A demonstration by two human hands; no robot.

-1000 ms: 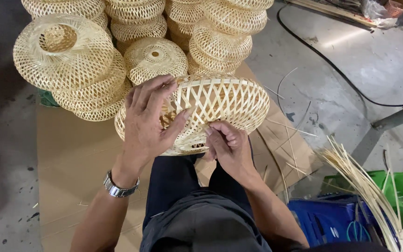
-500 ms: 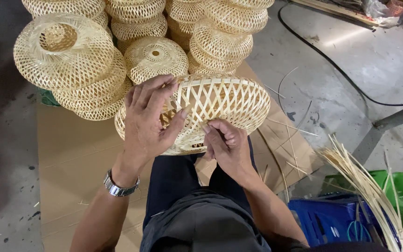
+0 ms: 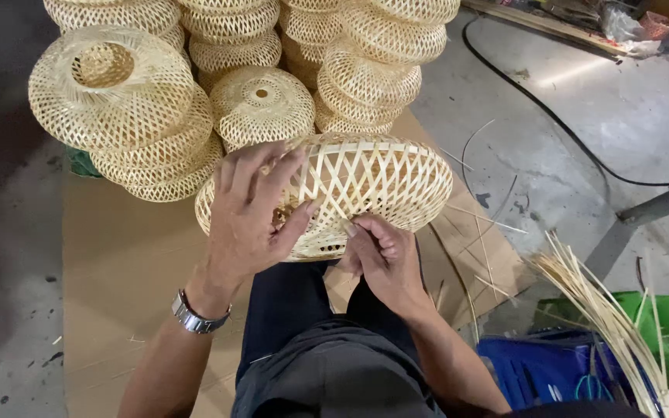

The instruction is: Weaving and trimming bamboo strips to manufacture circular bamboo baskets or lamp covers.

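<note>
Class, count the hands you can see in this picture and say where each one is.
2. The left hand lies spread over the near left side of the woven bamboo shade. The right hand pinches at the shade's lower rim, near the middle.
</note>
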